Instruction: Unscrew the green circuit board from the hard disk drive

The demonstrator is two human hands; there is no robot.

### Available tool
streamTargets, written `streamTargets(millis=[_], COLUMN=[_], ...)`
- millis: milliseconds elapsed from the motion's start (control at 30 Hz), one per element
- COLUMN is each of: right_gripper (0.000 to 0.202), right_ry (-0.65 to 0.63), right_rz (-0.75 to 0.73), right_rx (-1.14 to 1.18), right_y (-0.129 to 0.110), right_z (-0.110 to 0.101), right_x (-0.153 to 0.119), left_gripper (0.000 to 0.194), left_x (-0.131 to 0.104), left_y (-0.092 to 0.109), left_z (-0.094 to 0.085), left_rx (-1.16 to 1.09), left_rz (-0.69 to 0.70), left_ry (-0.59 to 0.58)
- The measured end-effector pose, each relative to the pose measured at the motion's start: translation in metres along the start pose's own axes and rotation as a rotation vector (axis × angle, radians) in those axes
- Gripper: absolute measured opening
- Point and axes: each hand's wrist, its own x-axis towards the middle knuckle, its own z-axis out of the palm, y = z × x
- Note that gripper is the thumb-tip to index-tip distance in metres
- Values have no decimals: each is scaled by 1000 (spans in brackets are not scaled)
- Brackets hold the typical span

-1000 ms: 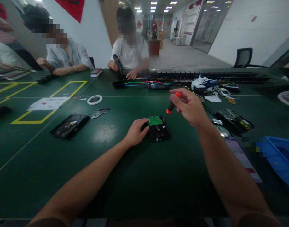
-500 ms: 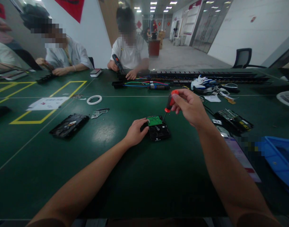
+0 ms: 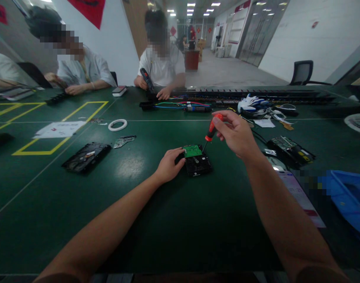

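Observation:
A hard drive (image 3: pixel 198 166), black with a green circuit board (image 3: pixel 192 151) on its far part, lies flat on the dark green table (image 3: pixel 180 224). My left hand (image 3: pixel 169 165) grips its left edge, thumb on the near side and fingers at the far left corner. In my right hand (image 3: pixel 236 131) is a red and black screwdriver (image 3: pixel 212 127), held by its handle between thumb and fingers. Its shaft slants down to the left, and the tip meets the right edge of the green board. Whether a screw sits under the tip is too small to tell.
Left lie a black casing (image 3: pixel 86 157), a loose circuit board (image 3: pixel 123 141) and a white tape ring (image 3: pixel 117 125). At right are an opened device (image 3: pixel 291 151), a phone (image 3: pixel 300 196) and a blue bin (image 3: pixel 349 196). Across the table, a person (image 3: pixel 160 70) holds a power tool (image 3: pixel 147 80).
The screwdriver's handle has turned slightly in my right hand, showing more red. Its tip stays at the same spot, and my left hand and the hard drive have not moved.

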Motion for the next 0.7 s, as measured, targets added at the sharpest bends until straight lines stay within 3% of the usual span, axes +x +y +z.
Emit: streamTargets(millis=[300, 500, 700], right_gripper=[29, 32, 32], right_ry=[-4, 85, 11], right_rz=[15, 13, 55], right_rx=[69, -24, 23], right_y=[-3, -4, -7], right_z=[1, 0, 1], right_x=[-1, -1, -2], left_gripper=[43, 43, 44], left_x=[-1, 0, 0], left_y=[-2, 1, -1], left_z=[0, -2, -1], left_rx=[-2, 1, 0], left_rz=[2, -8, -9], left_ry=[-11, -15, -15])
